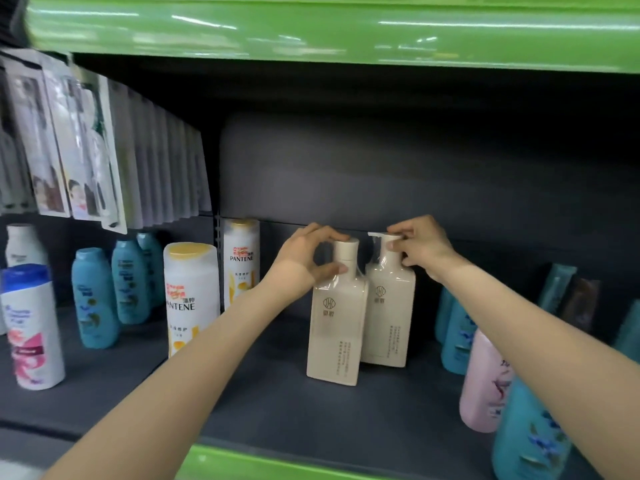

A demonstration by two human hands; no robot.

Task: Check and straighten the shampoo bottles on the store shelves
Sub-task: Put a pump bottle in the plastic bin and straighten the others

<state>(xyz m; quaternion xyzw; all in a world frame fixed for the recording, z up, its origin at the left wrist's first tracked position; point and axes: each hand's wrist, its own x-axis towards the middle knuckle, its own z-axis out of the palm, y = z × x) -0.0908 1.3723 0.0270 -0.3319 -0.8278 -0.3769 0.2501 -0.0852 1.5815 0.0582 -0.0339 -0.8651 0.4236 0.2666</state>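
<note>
Two cream square-shouldered bottles wrapped in clear film stand side by side on the dark grey shelf [277, 393]. My left hand [308, 254] grips the capped neck of the front cream bottle [337, 327], fingers over the cap and thumb on the shoulder. My right hand [420, 247] pinches the white pump head of the rear cream bottle [389, 317], which stands just behind and to the right, touching the first.
White Pantene bottles [192, 299] and teal bottles [93, 299] stand to the left, with a white and blue bottle [33, 327] at the far left. A pink bottle [485, 382] and more teal bottles [530, 434] crowd the right. Hanging packets [69, 150] fill the upper left. A green shelf edge [329, 29] runs overhead.
</note>
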